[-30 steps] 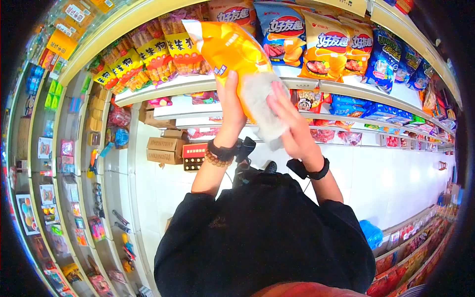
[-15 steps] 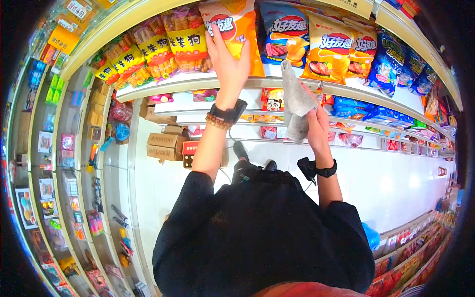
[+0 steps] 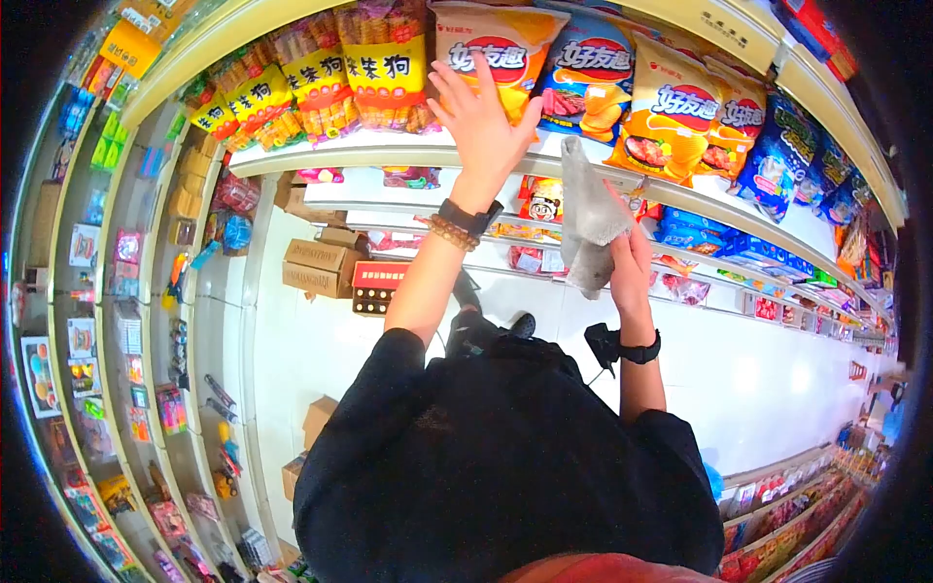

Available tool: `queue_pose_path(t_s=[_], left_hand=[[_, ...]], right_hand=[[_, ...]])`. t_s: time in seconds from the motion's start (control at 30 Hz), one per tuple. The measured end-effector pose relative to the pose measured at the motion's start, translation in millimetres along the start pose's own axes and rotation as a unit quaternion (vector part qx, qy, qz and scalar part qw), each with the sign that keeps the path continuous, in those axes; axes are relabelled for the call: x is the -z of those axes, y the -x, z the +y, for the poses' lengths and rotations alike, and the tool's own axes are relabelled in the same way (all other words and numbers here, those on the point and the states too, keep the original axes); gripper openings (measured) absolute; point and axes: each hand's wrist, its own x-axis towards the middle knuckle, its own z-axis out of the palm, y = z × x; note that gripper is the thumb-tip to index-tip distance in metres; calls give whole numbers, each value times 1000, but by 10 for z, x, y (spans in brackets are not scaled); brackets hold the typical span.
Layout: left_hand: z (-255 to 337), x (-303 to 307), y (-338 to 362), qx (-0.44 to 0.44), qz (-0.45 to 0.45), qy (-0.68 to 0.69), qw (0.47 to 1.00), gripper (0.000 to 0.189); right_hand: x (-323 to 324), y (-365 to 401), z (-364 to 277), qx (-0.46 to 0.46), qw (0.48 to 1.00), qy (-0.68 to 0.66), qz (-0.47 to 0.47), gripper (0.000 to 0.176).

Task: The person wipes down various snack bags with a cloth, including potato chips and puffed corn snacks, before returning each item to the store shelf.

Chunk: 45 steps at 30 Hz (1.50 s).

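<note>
The snack shelf (image 3: 369, 155) carries the orange chip bag (image 3: 523, 76), which stands with its printed front toward the person. The bag's long axis runs from a base near the shelf's front edge up and away to the top seal, with a slight lean. Packs with yellow labels (image 3: 384, 66) stand to the left of the bag; a blue chip bag (image 3: 593, 78) stands just to its right. Below the bag and to its left, a cardboard carton (image 3: 321, 264) sits beside a red box (image 3: 377, 282) on the floor.

Below the bag and to its right hangs a grey cloth (image 3: 588, 219), its long axis pointing up toward the shelf edge, narrow end uppermost. The right hand (image 3: 630, 264) grips it along its right side. The left hand (image 3: 481, 126) reaches up to the bag, back of the hand to the camera, fingers spread wide and thumb out to the right; it overlaps the bag's lower front, though how firmly it presses I cannot tell.

That hand covers part of the bag's front, the top seal lies close to the picture's upper border, and some right-hand fingers are hidden by the cloth
</note>
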Motion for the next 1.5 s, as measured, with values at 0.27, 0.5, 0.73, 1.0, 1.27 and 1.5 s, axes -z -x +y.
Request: queue_pose_path(t_s=[0.27,0.5,0.73,1.0,1.27,1.5], left_hand=[[-395,389,-33,-22,92,48,994,80],[-1034,455,-523,73,130,-48,988,111],[-1291,541,-582,91,96,119,984,112],[-1511,1126,-435,92,80,450,885,100],[-1956,1378,-351,196,66,643,738,65],[-2057,1727,167,279,-143,790,527,62]], right_hand=[[-185,-131,9,17,1000,13,-22,45],[-536,-288,18,-4,1000,-11,-27,46],[-898,-314,-13,-7,1000,-3,-21,45],[-1250,-405,-28,-22,999,20,16,45],[-1673,-776,-10,-22,999,24,37,42],[-2164,-1034,-284,49,995,-78,38,43]])
